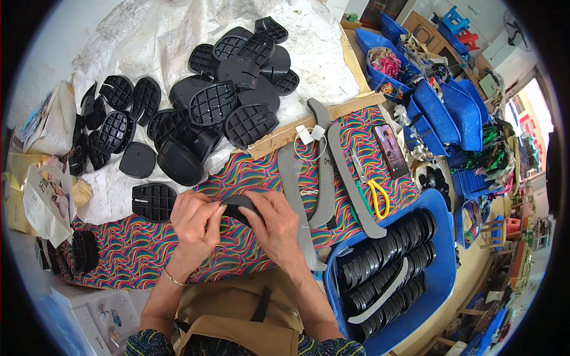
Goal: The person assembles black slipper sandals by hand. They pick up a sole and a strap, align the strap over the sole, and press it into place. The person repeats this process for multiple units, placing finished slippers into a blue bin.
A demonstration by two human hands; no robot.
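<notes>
Both my hands grip one black moulded shoe heel [239,204] above the patterned cloth. My left hand [195,224] pinches its left side with thumb and fingers, and my right hand [275,226] holds its right side. Just left of my left hand lies a single heel [154,202], gridded side up. Beyond my hands is a loose heap of black heels [214,102], some showing their grid and others their smooth face. More heels [116,132] lie to the left. Several grey curved strips [289,190] are to the right of my right hand.
Yellow-handled scissors [377,199] and a phone [389,151] lie on the cloth [139,255] at the right. A blue tub [446,261] beside the table holds rows of black heels and a grey strip. Paper bags [44,202] stand at the left edge; more blue tubs [442,113] are beyond.
</notes>
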